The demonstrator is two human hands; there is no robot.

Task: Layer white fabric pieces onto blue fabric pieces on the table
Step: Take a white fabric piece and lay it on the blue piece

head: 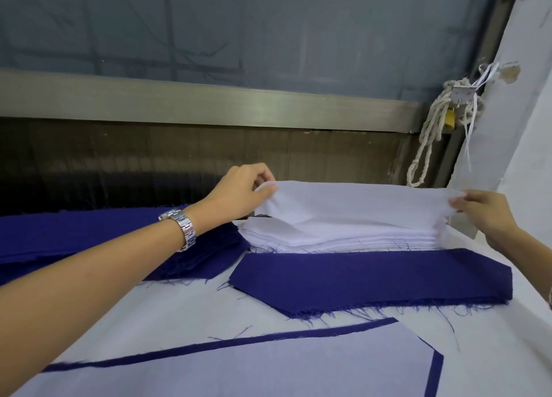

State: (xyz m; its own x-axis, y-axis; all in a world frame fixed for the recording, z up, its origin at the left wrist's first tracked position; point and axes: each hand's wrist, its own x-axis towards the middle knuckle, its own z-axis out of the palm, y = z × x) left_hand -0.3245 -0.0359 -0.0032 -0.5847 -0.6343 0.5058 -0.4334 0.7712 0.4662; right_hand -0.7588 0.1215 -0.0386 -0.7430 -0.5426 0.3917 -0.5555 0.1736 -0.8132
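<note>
Left grip [242,192] at the far left end of the top white fabric piece [352,199], thumb and fingertips pinched on its edge. Right grip [484,214] at the opposite end, fingers curled onto that edge, apparently pinching it too, though partly hidden by the cloth. Held between the two, raised off the stack of white pieces [328,236] directly below, far edge highest, near edge drooping back toward the pile.

Just in front of the white stack and touching its near edge: a single blue fabric piece [373,277], flat on the counter [179,313], pointed at its left end, loose threads along the near side. To the left, under the left forearm: a thick stack of blue pieces [89,232], its pointed end near the white stack.

Closest to the camera: a finished pair, a white layered piece [239,372] lying on a blue underlayer [268,337], only a narrow blue border visible along the far and right edges.

Metal-link wristwatch [182,229] on the left wrist. Beyond the counter, a metal rail [209,97] under a grey panel. At the right, a coiled white rope [430,136] hanging beside a yellow padlock [449,117].
</note>
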